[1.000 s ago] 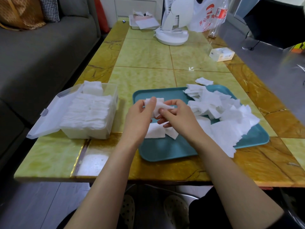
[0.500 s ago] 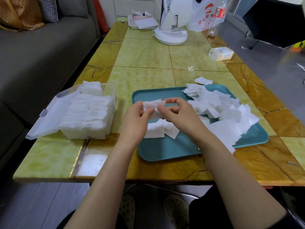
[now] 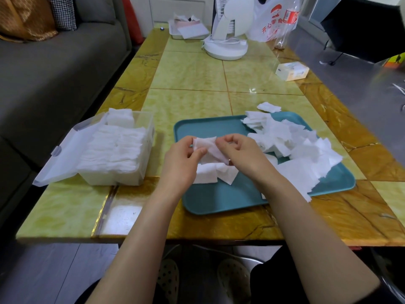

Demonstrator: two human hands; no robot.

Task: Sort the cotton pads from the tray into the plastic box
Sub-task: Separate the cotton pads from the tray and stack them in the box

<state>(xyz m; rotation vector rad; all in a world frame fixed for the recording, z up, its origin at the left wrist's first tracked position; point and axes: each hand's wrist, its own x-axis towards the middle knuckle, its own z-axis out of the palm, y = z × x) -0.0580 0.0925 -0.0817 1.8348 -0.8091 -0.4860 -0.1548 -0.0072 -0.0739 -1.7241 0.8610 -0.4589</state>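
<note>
Where writing shows at all, it sits at the far end of the table [image 3: 188,71]: white plastic bag [image 3: 263,29] with red characters, 开心 legible, the following ones partly creased. Bottle [image 3: 290,17] beside it carries a red label, text too small to read. Small carton [image 3: 292,71] near the right edge, print blurred, unreadable. No marking seen on the tray [image 3: 219,198] or the plastic box [image 3: 122,178].

Counts:
- one teal tray, near table edge
- one clear plastic box, left of the tray and just apart from it, its lid [image 3: 65,154] hinged open to the left; packed with rows of stacked pads, number cannot be told
- one cotton pad [image 3: 208,148] in the hands
- two flat pads [image 3: 210,174] lying on the tray directly under the hands
- loose heap [image 3: 295,145] over the tray's right half, overlapping, not countable, some hanging past the near rim
- one stray pad [image 3: 269,107] on the table just beyond the tray's far rim
- one white fan [image 3: 225,40]

Hands together above the tray's left part: left hand [image 3: 182,163] pinches the held pad's left edge, right hand [image 3: 243,154] pinches its right side, fingers curled
</note>
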